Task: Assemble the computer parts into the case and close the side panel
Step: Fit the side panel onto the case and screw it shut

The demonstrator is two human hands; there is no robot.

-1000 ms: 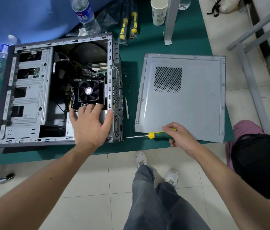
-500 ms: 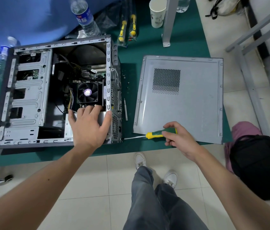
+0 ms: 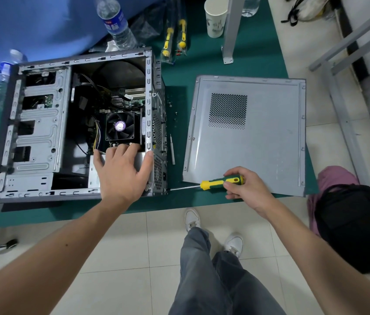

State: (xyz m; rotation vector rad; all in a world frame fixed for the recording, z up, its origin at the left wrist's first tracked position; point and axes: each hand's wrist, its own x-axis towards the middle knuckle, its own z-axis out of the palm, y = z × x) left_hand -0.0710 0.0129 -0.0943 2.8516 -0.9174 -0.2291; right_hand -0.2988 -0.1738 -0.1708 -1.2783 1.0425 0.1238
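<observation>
My left hand (image 3: 120, 173) lies flat, fingers spread, on the grey box (PSU, I think) in the near right corner of the case (image 3: 41, 137), pressing it down. My right hand (image 3: 246, 187) has its fingers wrapped around the screwdriver (image 3: 220, 181) handle; the shaft points at the back wall of the case, tip at its near corner. The side panel (image 3: 259, 137) lies flat on the surface just right of the case, not yet mounted. Small screws (image 3: 175, 113) lie between case and panel. I judge the step is fixing the PSU w/ a screw from the back. Next: keep the tip straight in the screw head, hold the box firm, turn until tight, then the other screws, then the panel.
</observation>
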